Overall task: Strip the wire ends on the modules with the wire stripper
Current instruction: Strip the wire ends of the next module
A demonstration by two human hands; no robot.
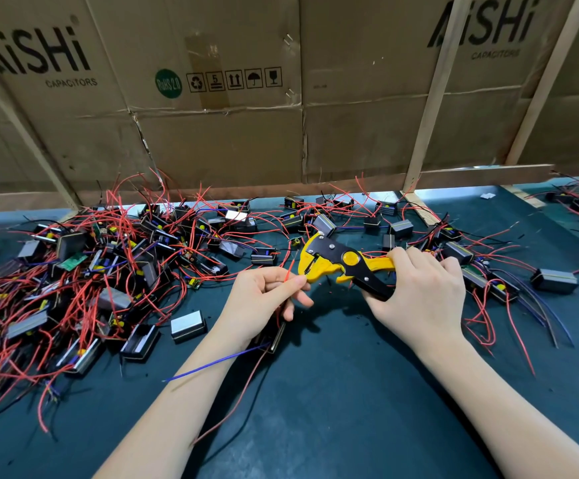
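My right hand (419,292) grips the handles of a yellow and black wire stripper (336,262), whose jaws point left. My left hand (264,295) pinches a red wire (290,269) between thumb and forefinger, its end right at the jaws. A small dark module (276,335) hangs under that hand, mostly hidden by the palm, with a blue wire (212,364) and a thin red wire trailing toward me over the forearm.
A big tangled heap of black modules with red wires (101,271) covers the dark green mat (333,392) at left and along the back. More modules (554,280) lie at right. Cardboard boxes (229,98) behind wooden slats close off the back.
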